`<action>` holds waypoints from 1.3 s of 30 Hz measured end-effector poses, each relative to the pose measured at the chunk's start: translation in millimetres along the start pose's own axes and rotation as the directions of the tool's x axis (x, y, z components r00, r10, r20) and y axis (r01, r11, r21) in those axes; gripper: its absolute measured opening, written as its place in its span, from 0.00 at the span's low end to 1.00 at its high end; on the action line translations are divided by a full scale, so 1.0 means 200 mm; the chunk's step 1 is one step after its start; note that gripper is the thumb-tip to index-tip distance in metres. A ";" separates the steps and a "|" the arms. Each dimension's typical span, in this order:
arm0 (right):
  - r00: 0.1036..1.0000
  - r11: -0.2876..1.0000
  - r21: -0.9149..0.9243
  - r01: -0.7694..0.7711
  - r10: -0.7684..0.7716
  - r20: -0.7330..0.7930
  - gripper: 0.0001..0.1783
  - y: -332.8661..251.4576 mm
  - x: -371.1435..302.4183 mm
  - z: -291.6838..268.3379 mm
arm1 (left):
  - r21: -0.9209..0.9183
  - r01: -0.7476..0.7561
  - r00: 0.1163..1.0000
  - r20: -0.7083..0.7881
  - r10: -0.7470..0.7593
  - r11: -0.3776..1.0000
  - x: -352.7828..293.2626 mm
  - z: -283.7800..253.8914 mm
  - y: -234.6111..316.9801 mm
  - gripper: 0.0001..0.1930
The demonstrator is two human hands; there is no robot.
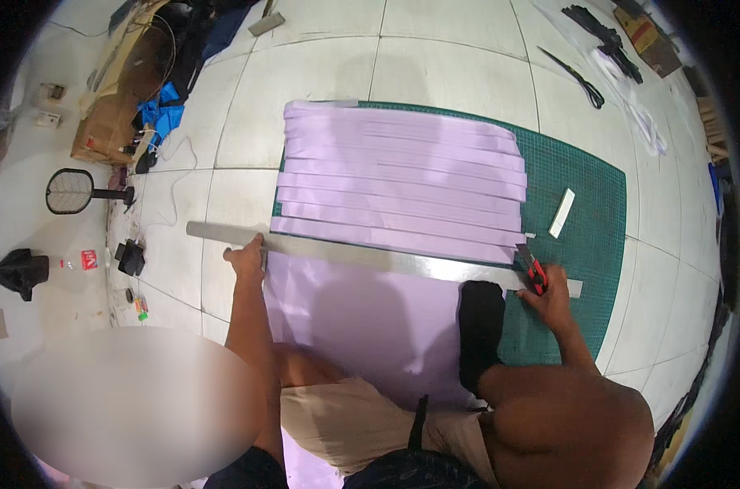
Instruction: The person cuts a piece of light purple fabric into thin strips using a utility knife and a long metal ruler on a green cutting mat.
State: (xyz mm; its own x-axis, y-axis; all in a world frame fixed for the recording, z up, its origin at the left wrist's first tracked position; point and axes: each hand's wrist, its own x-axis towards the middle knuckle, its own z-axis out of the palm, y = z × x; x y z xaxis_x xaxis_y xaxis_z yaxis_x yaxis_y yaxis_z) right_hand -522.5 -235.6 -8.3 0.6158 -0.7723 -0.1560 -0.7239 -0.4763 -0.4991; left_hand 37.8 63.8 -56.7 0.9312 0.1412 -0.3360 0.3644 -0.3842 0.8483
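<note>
A long metal ruler (370,257) lies across a smooth lilac sheet (345,314) that looks like fabric. My left hand (247,257) presses on the ruler toward its left end, thumb and fingers spread. Near the other end, my right hand (554,297) grips a red and black utility knife (536,273), its tip at the right edge of the lilac material. Beyond the ruler, several lilac strips (402,175) lie in overlapping rows on a green cutting mat (586,183). My black-socked foot (481,326) rests on the sheet, its toes against the ruler.
A small white bar (562,213) lies on the mat's right side. Black scissors (578,79) rest on the tiled floor (321,69) at the far right. To the left are a cardboard box (105,126), a racket-shaped swatter (70,191) and a cable (174,204).
</note>
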 end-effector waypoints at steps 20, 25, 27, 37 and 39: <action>1.000 0.998 0.057 -0.006 0.004 0.024 0.34 -0.04 -0.12 0.01 | 0.210 -0.107 0.993 0.073 0.094 0.972 -0.05 -0.17 -0.11 0.39; 0.997 0.999 0.034 0.009 -0.011 0.076 0.35 -0.03 -0.10 -0.02 | 0.625 -0.372 0.926 0.196 0.324 0.686 -0.31 -0.14 0.04 0.46; 0.996 0.999 -0.012 -0.031 0.032 0.082 0.35 0.00 -0.13 -0.02 | 0.671 -0.398 0.904 0.401 0.145 0.625 -0.50 -0.10 0.11 0.50; 0.992 0.993 0.003 -0.115 0.115 0.046 0.33 -0.08 -0.12 -0.01 | 0.609 -0.579 0.809 0.508 0.294 0.542 -0.63 -0.09 -0.08 0.51; 0.989 0.990 0.019 -0.140 0.139 0.053 0.33 -0.09 -0.13 -0.02 | 0.559 -0.610 0.783 0.530 0.324 0.561 -0.65 -0.07 -0.10 0.50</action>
State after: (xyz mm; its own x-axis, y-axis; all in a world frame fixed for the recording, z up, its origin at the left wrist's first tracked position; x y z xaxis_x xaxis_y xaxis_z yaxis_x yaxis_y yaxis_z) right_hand -526.1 -207.2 7.9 0.5249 -0.8077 -0.2685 -0.7970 -0.3556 -0.4883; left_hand -90.6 65.9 -24.4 0.8425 -0.4979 -0.2056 -0.3692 -0.8117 0.4526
